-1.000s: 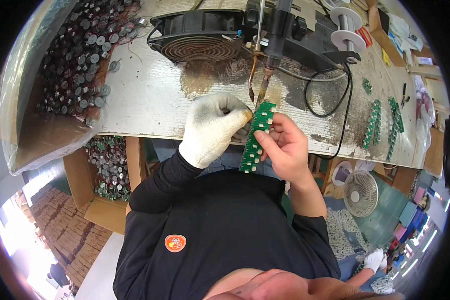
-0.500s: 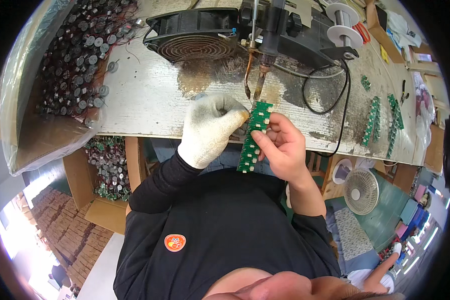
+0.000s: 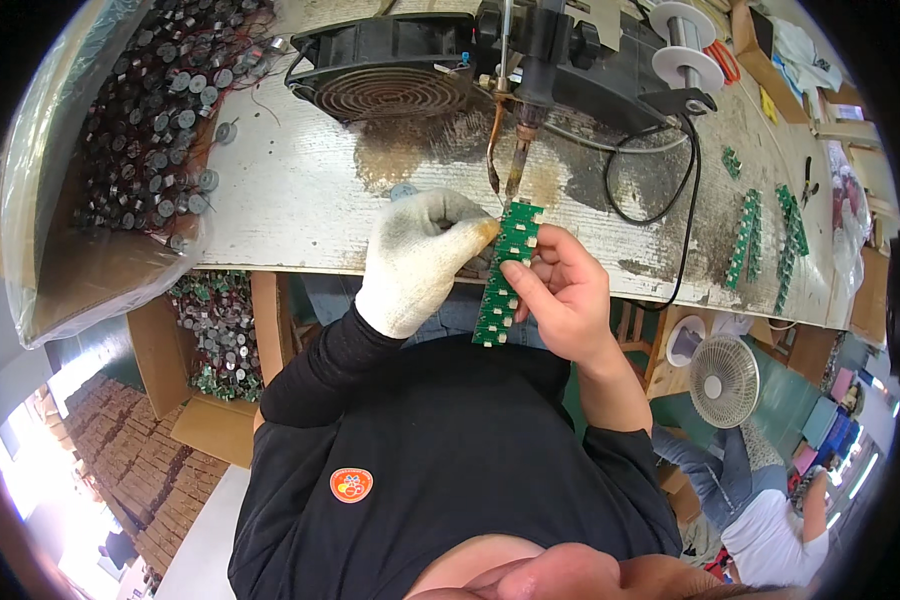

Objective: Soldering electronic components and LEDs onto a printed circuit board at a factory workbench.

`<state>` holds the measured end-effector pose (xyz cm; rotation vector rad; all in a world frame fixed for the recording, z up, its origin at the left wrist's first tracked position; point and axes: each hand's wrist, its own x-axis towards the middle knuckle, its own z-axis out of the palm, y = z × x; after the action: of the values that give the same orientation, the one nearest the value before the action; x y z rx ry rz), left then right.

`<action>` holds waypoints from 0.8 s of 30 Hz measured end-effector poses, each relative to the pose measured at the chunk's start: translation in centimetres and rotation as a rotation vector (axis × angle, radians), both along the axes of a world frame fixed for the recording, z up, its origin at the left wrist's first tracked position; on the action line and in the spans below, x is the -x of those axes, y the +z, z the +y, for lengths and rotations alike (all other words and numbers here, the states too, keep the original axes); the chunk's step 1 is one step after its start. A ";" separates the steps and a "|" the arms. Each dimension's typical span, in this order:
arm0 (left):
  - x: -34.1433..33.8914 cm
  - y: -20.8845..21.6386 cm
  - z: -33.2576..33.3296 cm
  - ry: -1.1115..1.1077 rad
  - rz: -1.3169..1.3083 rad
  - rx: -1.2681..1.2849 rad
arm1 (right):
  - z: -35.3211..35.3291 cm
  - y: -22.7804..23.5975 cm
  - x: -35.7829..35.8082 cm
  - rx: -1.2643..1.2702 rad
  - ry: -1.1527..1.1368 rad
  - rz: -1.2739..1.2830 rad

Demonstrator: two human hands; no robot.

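Observation:
My right hand, bare, pinches a long green circuit board strip between thumb and fingers. The strip stands nearly lengthwise to me, its far end just under the tip of a soldering iron. A thin bent solder feed tube hangs beside the iron. My left hand, in a white glove, is closed in a pinch at the strip's left edge, close to the iron tip. What its fingertips hold is hidden. Beyond the glove's knuckles a small grey round part peeks out.
At the left, a plastic-lined box holds many small motors with wires. A black fan and a white solder spool stand at the back. More green strips lie right, near pliers. A person is behind at lower right.
The board strip and my right hand have shifted very slightly left. My left hand keeps its pinch in place. At lower right, the other person has moved further into view.

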<state>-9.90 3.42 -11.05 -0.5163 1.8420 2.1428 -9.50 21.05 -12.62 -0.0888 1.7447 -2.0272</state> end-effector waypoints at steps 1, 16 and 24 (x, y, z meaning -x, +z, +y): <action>-0.1 0.0 0.1 0.000 -0.001 0.000 | 0.0 0.1 0.0 -0.002 -0.001 -0.004; 0.2 0.2 0.5 0.105 0.005 -0.009 | -0.2 0.0 0.1 -0.006 -0.010 0.008; -0.4 0.1 0.5 0.098 0.007 -0.033 | -0.1 -0.1 -0.5 -0.004 -0.010 0.007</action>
<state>-9.48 3.90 -10.95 -0.6037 1.8172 2.2365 -9.01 20.98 -12.69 -0.0865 1.7572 -2.0324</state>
